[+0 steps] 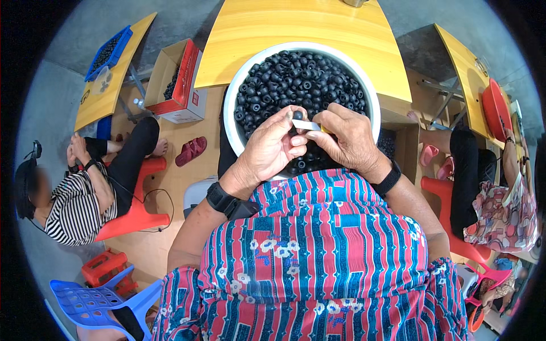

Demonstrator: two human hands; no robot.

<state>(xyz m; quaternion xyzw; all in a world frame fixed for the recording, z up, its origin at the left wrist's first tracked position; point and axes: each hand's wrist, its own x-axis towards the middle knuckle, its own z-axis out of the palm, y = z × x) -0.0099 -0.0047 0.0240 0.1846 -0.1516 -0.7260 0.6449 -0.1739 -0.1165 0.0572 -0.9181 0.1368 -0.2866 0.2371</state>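
Note:
A wide white basin (230, 109) full of small black round pieces (307, 79), many with a hole in the top, is right in front of me. Above its near part, my left hand (267, 146) pinches one black round piece (298, 115) between thumb and fingers. Closed around a small knife (306, 125) is my right hand (348, 135); a bit of its yellow handle shows between the fingers. The flat pale blade points left and touches or lies just under the piece. The fingertips partly hide the contact.
Beyond the basin stands a yellow wooden table (307, 25). A red-and-white carton (182, 85) sits on the floor to the left, near red slippers (191, 151). People on red stools (136, 199) sit at side tables on both sides. A blue chair (102, 304) is at lower left.

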